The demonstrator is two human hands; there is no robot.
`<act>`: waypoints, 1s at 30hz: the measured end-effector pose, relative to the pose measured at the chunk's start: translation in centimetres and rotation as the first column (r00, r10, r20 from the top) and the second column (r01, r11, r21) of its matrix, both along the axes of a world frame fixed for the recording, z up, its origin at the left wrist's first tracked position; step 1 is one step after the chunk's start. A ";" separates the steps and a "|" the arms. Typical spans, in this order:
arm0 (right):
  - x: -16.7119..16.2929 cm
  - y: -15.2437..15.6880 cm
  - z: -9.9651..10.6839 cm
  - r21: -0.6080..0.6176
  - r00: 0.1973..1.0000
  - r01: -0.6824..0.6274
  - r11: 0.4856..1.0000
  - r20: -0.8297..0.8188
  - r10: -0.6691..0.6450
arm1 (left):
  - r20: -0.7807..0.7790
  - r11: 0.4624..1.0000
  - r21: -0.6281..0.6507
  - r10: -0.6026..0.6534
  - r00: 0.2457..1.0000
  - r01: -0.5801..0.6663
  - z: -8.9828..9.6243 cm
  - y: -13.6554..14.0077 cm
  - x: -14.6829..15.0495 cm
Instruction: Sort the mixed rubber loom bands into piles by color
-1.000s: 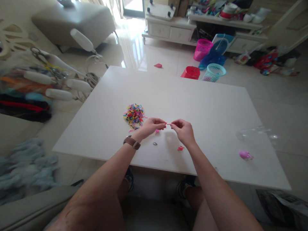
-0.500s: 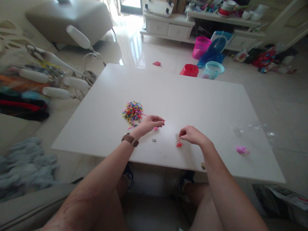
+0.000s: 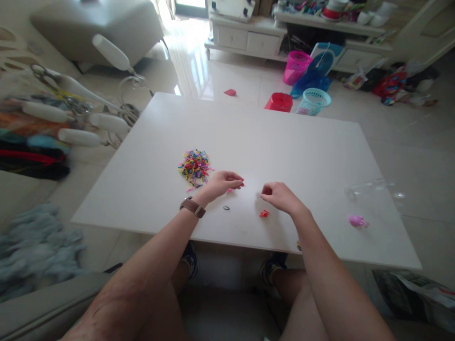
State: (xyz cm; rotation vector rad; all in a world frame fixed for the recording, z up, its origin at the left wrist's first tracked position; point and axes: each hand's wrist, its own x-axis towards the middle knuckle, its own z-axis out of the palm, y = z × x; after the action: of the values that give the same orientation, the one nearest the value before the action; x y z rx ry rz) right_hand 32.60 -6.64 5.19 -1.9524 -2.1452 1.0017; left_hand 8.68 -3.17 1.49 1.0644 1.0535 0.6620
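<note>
My left hand is closed in a pinch on a small red rubber band just above the table. Beneath its fingers lies a pink band, partly covered. My right hand hovers with its fingers curled together, and I see nothing in them. Below it, apart from the fingertips, is a little heap of red rubber bands. One black band rests alone between the hands. Left of my left hand sits a large pile of multicoloured rubber bands.
The white table also bears a small purple object and a clear, see-through item on the right. Near my right forearm is a small yellowish piece. Beyond the far edge stand a red bin and a light-blue basket.
My right hand has lifted up and slightly left, away from the heap of red bands; the red strand at its fingertips no longer shows there. My left hand keeps its pinch, almost still.
</note>
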 end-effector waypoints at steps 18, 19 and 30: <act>-2.5 -0.2 0.4 0.167 0.945 -0.028 0.986 -0.316 0.080 | 0.065 0.990 0.025 -0.139 0.988 0.138 -0.3 -0.6 0.8; -2.4 -0.2 0.4 0.158 0.949 -0.034 0.987 -0.306 0.081 | 0.054 0.986 0.016 -0.165 0.985 0.165 -0.4 -0.7 0.8; 1.1 -0.2 -0.3 -0.343 0.989 -0.118 0.932 0.046 0.143 | -0.060 0.985 -0.002 -0.175 0.983 0.175 0.0 -0.7 0.8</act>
State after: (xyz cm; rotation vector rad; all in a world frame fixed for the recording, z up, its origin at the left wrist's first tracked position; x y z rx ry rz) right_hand 33.67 -6.79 4.85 -2.0298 -2.2941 1.4341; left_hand 9.52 -3.84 1.51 1.1710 0.9974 0.4923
